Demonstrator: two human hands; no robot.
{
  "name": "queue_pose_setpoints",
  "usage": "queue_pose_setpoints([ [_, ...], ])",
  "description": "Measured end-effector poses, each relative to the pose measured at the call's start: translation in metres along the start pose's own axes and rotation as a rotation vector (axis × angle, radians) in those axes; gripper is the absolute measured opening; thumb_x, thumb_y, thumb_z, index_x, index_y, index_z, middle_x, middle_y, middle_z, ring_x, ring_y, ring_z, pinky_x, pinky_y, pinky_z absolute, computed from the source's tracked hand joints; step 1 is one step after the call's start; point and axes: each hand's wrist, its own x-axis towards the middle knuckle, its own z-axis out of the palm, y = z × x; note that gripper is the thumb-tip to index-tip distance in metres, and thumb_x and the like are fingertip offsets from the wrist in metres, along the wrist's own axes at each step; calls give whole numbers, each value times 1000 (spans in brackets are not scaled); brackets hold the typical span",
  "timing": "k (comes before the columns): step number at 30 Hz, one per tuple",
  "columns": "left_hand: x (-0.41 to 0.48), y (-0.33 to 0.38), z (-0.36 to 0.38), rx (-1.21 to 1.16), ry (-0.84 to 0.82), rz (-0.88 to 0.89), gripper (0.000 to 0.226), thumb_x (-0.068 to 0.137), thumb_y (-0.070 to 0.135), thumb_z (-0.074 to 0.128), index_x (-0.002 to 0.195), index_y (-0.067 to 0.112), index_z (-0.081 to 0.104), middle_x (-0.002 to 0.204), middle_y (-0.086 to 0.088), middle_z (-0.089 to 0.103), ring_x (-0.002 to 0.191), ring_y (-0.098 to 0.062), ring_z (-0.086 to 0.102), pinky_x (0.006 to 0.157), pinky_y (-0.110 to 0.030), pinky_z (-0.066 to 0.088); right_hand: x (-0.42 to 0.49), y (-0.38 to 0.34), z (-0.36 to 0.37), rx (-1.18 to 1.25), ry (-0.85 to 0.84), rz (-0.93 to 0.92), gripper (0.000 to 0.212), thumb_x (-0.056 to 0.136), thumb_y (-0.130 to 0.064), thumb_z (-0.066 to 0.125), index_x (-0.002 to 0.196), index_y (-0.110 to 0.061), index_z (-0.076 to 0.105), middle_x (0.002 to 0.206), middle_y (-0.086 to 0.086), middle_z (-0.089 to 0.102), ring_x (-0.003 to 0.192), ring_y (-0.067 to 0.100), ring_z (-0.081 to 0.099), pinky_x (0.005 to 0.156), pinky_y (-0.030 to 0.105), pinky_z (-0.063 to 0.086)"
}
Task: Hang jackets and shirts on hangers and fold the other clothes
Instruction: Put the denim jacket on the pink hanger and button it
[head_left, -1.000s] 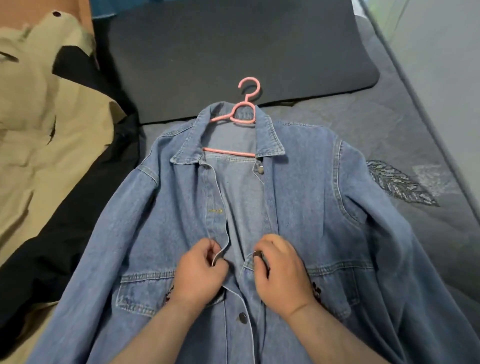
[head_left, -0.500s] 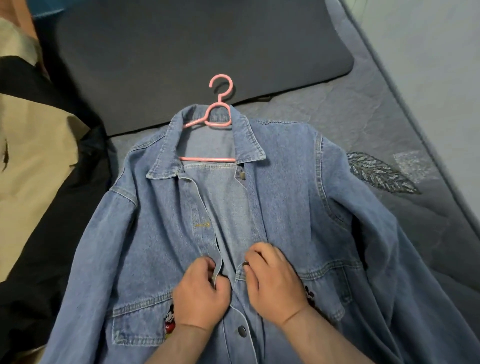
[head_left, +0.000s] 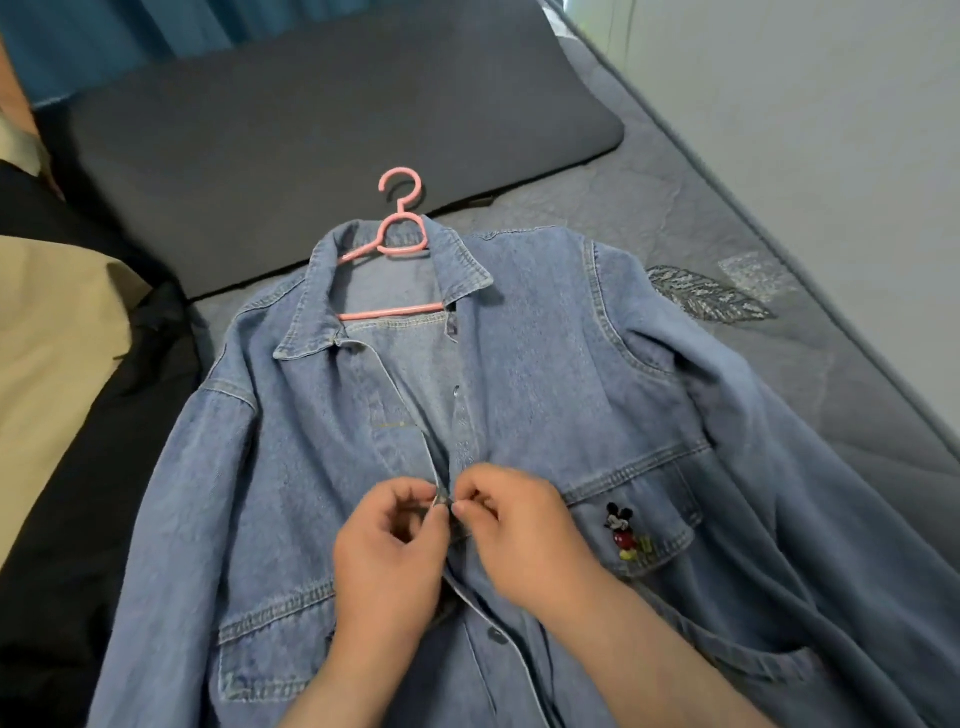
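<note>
While the blue denim jacket (head_left: 545, 374) lies flat on the grey bed (head_left: 727, 218), front side up, the left hand (head_left: 387, 561) pinches the left front edge and the right hand (head_left: 524, 535) pinches the right front edge. Their fingertips meet at the middle, at chest height. I cannot make out the button between them. A pink hanger (head_left: 397, 249) sits inside the collar, and its hook pokes out onto a dark mat (head_left: 311, 135). The bed has bare room on the right, up to its edge by the wall. Tan and black clothes (head_left: 57, 364) crowd the left side. The jacket's bottom and right sleeve are cut off.
</note>
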Motion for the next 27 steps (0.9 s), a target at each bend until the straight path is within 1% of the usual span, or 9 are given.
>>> queue_pose_setpoints([
  [2, 1, 3, 3, -9, -66, 8, 30, 73, -10, 70, 74, 20, 65, 60, -1, 59, 52, -3, 49, 54, -11, 42, -1, 5, 6, 188, 41, 169, 21, 84, -9, 64, 72, -26, 57, 61, -12, 57, 63, 6, 54, 66, 27, 45],
  [5, 4, 3, 2, -41, -123, -9, 32, 73, -14, 66, 72, 18, 65, 61, 2, 57, 52, -2, 47, 54, -12, 40, -3, 7, 10, 337, 72, 287, 32, 83, -1, 64, 67, -27, 58, 58, -15, 59, 58, 1, 50, 64, 23, 43],
  [9, 8, 0, 1, -70, -183, -21, 35, 71, -19, 60, 72, 15, 65, 62, 6, 60, 53, -2, 48, 54, -10, 41, -4, 5, 14, 365, 148, 301, 32, 82, 1, 66, 68, -26, 59, 64, -9, 60, 62, 3, 54, 70, 25, 49],
  [14, 12, 3, -4, -33, -252, 11, 29, 75, -14, 62, 78, 14, 70, 69, -1, 68, 53, -4, 54, 55, -14, 47, -5, 3, 19, 329, 224, 296, 30, 82, -1, 66, 65, -26, 60, 63, -8, 61, 58, 0, 54, 67, 20, 50],
  [16, 12, 4, -5, -112, -278, -67, 24, 84, -12, 55, 80, 7, 70, 67, -10, 67, 49, -10, 57, 50, -21, 52, -5, 2, 20, 346, 230, 292, 32, 82, 0, 65, 63, -26, 61, 60, -8, 59, 55, 0, 52, 62, 17, 47],
  [18, 14, 4, -4, -149, -291, -136, 22, 89, -10, 51, 82, 2, 67, 60, -12, 62, 44, -13, 56, 44, -25, 52, -4, 2, 19, 391, 223, 298, 33, 82, 1, 65, 63, -26, 64, 57, -10, 57, 53, 0, 49, 59, 17, 43],
  [21, 16, 2, -4, -85, -295, -72, 18, 85, -9, 60, 78, 7, 67, 55, -3, 60, 43, -10, 53, 39, -22, 45, -5, 1, 16, 436, 168, 320, 35, 83, 0, 66, 63, -29, 68, 54, -14, 60, 54, -1, 52, 62, 23, 48],
  [24, 19, 1, -1, -28, -284, 2, 26, 73, -14, 64, 70, 12, 67, 57, 1, 57, 47, -8, 47, 43, -19, 41, -6, -3, 11, 481, 147, 365, 36, 84, 0, 64, 62, -28, 70, 57, -13, 65, 59, -2, 58, 69, 24, 52],
  [27, 17, 6, 3, 12, -303, 53, 26, 71, -15, 63, 71, 11, 64, 59, 1, 54, 50, -7, 43, 47, -16, 38, -4, -8, 9, 520, 163, 417, 27, 82, -13, 67, 56, -24, 70, 56, -6, 62, 59, 7, 55, 64, 28, 49],
])
